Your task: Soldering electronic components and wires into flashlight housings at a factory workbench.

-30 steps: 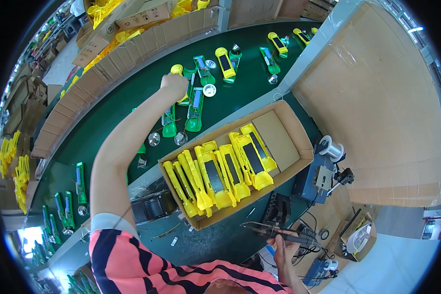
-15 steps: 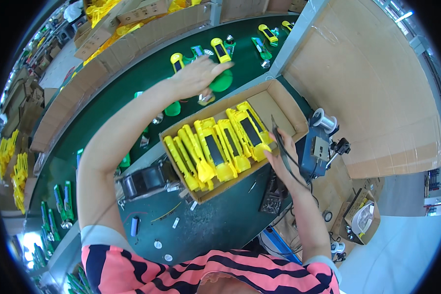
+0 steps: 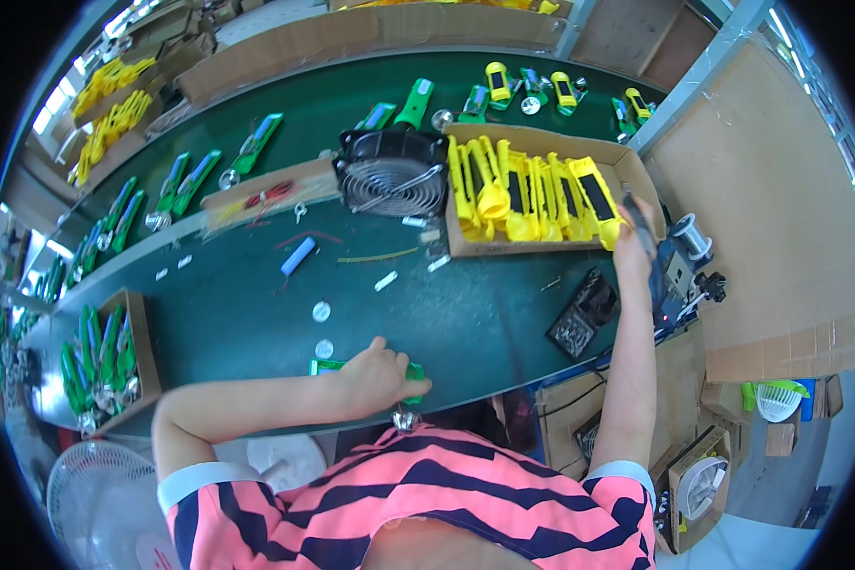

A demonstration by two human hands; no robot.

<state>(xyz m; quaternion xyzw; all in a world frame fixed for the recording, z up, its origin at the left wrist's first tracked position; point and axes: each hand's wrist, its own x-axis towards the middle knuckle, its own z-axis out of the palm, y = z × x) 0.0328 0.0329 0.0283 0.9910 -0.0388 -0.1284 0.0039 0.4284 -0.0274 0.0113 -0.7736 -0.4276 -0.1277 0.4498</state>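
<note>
At the near edge of the bench, my left hand [image 3: 382, 373] is closed over a green flashlight body [image 3: 328, 367]. A shiny round reflector [image 3: 406, 419] hangs from it on the near side. My right hand [image 3: 634, 237] is closed around a dark soldering iron [image 3: 639, 223] at the right end of a cardboard box [image 3: 541, 249]. The fingers of that hand also meet the end of a yellow plastic casing with a dark panel [image 3: 594, 198]; I cannot tell whether they grip it. Several similar yellow casings stand packed in the box.
Left of the box stands a black fan [image 3: 389, 176]. A solder spool [image 3: 691, 237] and a blue soldering station [image 3: 673, 285] are at the right. A blue cylindrical cell [image 3: 298, 256] and small discs lie on the bench. Green flashlight bodies fill a carton [image 3: 141, 351] at left; others line the far belt.
My left hand has come back from the far belt to the near bench edge, now with a green flashlight body. The right hand still holds the soldering iron. The whole view has shifted.
</note>
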